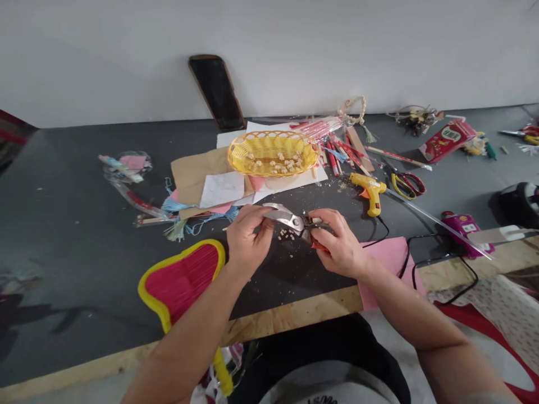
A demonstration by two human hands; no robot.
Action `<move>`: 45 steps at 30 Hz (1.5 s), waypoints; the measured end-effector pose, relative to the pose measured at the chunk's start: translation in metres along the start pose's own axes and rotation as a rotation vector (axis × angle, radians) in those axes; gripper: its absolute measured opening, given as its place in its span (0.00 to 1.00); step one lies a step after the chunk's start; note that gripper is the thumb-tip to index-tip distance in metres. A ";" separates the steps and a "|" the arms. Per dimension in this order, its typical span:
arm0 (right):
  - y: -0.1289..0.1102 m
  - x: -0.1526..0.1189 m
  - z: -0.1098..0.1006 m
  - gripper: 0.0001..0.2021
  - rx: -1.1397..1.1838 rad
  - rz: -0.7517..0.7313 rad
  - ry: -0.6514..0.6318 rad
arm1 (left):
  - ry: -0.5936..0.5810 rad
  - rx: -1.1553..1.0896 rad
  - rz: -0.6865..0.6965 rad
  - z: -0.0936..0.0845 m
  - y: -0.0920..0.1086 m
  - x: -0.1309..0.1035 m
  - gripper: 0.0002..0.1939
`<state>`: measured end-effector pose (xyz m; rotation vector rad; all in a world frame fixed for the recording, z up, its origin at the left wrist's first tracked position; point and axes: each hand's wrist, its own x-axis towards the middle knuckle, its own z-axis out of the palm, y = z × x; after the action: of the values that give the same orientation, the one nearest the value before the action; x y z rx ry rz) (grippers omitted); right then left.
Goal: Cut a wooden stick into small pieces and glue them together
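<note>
Metal shears [296, 222] above the desk [84, 241], curved end pinched by the left hand's [247, 238] fingers, red grip [319, 244] clasped by the right hand's [346, 248]. Probably stiff, fairly heavy; the grip should slip less than bare metal.

The basket [273, 170] sits before the wall [303, 56], behind the cuttings [287, 234].

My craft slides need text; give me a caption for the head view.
Left hand and right hand grip a metal tool near small pale pieces, beyond them a yellow basket.
</note>
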<state>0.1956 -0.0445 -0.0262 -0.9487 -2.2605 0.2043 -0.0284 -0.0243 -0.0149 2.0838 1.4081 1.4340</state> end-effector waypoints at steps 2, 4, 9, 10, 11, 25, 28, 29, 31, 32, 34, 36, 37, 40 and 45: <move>0.000 0.000 0.000 0.16 -0.007 0.004 0.002 | 0.019 0.015 -0.020 0.000 -0.001 -0.001 0.08; -0.001 0.000 0.001 0.16 -0.023 0.006 0.000 | 0.027 0.024 -0.036 -0.001 -0.002 -0.001 0.08; -0.003 -0.001 0.002 0.16 -0.051 -0.008 0.008 | 0.023 0.034 -0.036 -0.002 -0.002 -0.002 0.08; -0.003 -0.001 0.002 0.15 -0.051 -0.008 0.009 | 0.022 0.039 -0.036 -0.002 -0.001 -0.002 0.08; -0.003 -0.001 0.002 0.15 -0.050 -0.007 0.010 | 0.022 0.045 -0.038 -0.002 -0.001 -0.002 0.08; -0.008 -0.001 0.001 0.11 -0.031 0.023 -0.025 | 0.042 0.053 -0.020 -0.003 0.006 -0.003 0.07; -0.007 -0.002 0.001 0.10 -0.033 0.025 -0.044 | 0.029 0.046 -0.012 -0.004 0.010 -0.002 0.07; -0.007 -0.002 0.001 0.10 -0.032 0.027 -0.054 | 0.027 0.046 -0.009 -0.004 0.010 -0.002 0.07; -0.007 -0.002 0.002 0.09 -0.030 0.032 -0.066 | 0.024 0.052 -0.012 -0.004 0.011 -0.003 0.07; -0.007 -0.002 0.003 0.09 -0.030 0.034 -0.070 | 0.024 0.056 -0.016 -0.004 0.011 -0.003 0.07; -0.006 -0.002 0.004 0.09 -0.030 0.034 -0.079 | 0.022 0.066 -0.018 -0.004 0.011 -0.004 0.08; -0.005 0.000 0.003 0.10 -0.026 0.039 -0.089 | 0.015 0.076 -0.007 -0.004 0.009 -0.003 0.08; -0.005 0.001 0.002 0.10 -0.021 0.041 -0.088 | 0.012 0.085 -0.007 -0.004 0.008 -0.003 0.08; -0.006 0.002 -0.007 0.11 -0.022 0.078 -0.070 | 0.049 0.097 -0.055 -0.005 0.002 0.001 0.09; -0.019 -0.015 -0.030 0.12 -0.198 0.170 -0.134 | 0.151 0.116 -0.087 -0.005 -0.011 0.006 0.12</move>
<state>0.2117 -0.0715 -0.0035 -1.2673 -2.3548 0.1235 -0.0382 -0.0151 -0.0158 1.9892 1.6558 1.5367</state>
